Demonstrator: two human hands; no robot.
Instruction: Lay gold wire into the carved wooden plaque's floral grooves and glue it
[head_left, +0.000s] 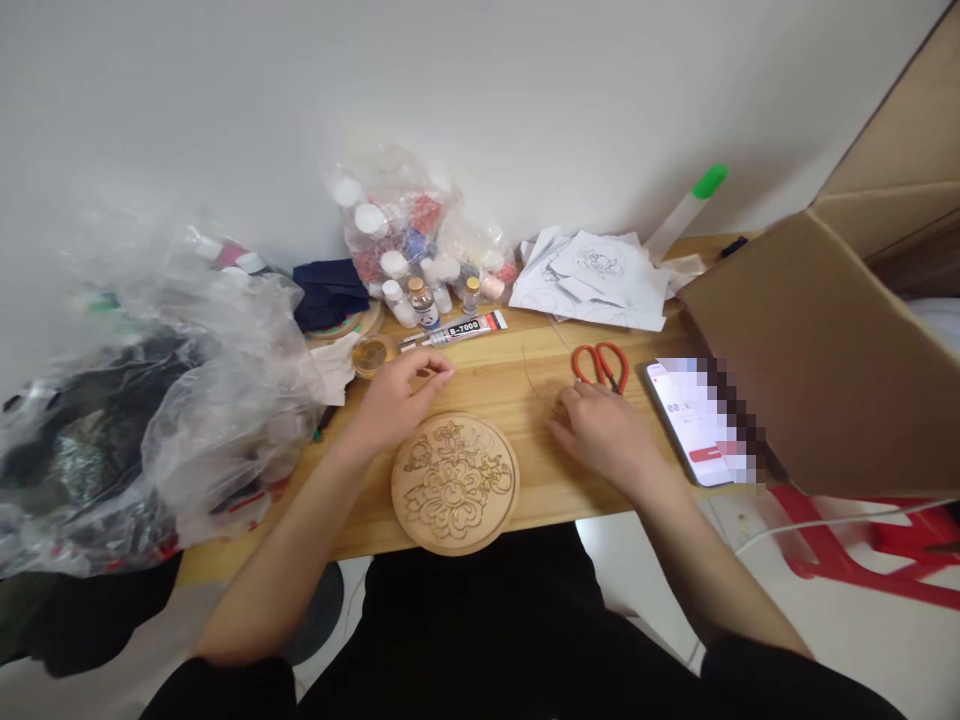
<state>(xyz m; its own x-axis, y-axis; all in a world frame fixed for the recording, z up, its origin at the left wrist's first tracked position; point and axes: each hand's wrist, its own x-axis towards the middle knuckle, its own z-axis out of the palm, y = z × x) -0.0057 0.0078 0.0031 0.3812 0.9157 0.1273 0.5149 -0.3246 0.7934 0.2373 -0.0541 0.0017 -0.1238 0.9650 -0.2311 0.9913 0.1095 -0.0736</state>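
A round wooden disc (491, 527) with a raised flower pattern outlined in gold lies at the table's front edge, its lower rim overhanging slightly. Just above its upper left, my left hand (401, 398) is closed with thumb and forefinger together; anything in the pinch is too small to see. To the disc's right, my right hand (600, 428) rests low over the wood with fingers curled. A thin curved strand (529, 372) runs close to its fingertips. Red-handled scissors (615, 362) lie right behind that hand, their blades hidden. A spool of gold wire (373, 353) sits by my left wrist.
Along the wall stand bagged bottles (397, 235), a B-7000 glue tube (469, 328) and paper drawings (592, 275). Plastic bags (217, 370) crowd the left. A lit phone (694, 430) and a cardboard box (817, 370) are at the right.
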